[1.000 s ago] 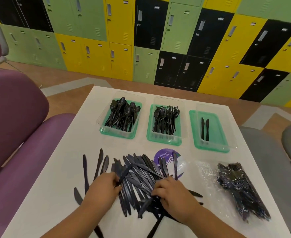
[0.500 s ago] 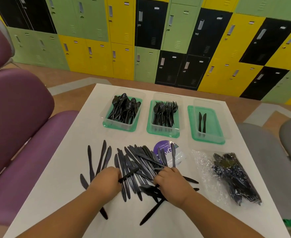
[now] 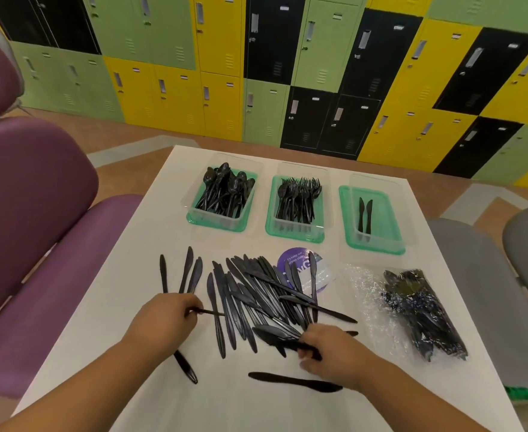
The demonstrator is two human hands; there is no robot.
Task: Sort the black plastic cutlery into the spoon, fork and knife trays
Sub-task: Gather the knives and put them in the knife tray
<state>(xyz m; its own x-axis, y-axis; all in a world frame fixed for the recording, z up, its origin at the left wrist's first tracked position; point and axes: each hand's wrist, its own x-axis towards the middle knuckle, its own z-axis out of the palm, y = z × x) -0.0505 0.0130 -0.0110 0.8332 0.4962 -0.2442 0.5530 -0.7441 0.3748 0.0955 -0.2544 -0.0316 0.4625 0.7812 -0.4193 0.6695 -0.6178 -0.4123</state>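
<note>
My left fingers [image 3: 190,308] are curled, pinching the thin end of 1 black knife [image 3: 210,313] at the left edge of the pile of knives [image 3: 256,294] in the middle of the frame. My right fingers [image 3: 307,353] are wrapped round a small bunch of knives [image 3: 283,337] at the pile's lower right corner. I reckon the left hand [image 3: 164,321] teases single pieces loose while the right hand [image 3: 337,353] gathers them handles together, so 1 trip to a tray moves several.

The 3 trays stand in a row across the upper middle of the white table [image 3: 116,307]. The spoon tray [image 3: 191,218] on the left is heaped and the fork tray [image 3: 297,237] in the centre is full. The knife tray [image 3: 384,219] on the right holds only 2 knives [image 3: 365,218], lying flat side by side. The emptiest tray is on my right hand's side, which suits carrying the bunch there.

Everything loose in front of me looks like knives, so I judge the spoons and forks done for this lot and the knife step barely begun. 3 knives [image 3: 188,272] lie apart at the left of the pile. 1 lone knife [image 3: 294,381] lies at bottom centre, just beside my right wrist. The pile partly covers a round purple sticker [image 3: 300,264]. At the right of the frame lies a clear bag of cutlery [image 3: 421,316], unsorted as far as I can tell.
</note>
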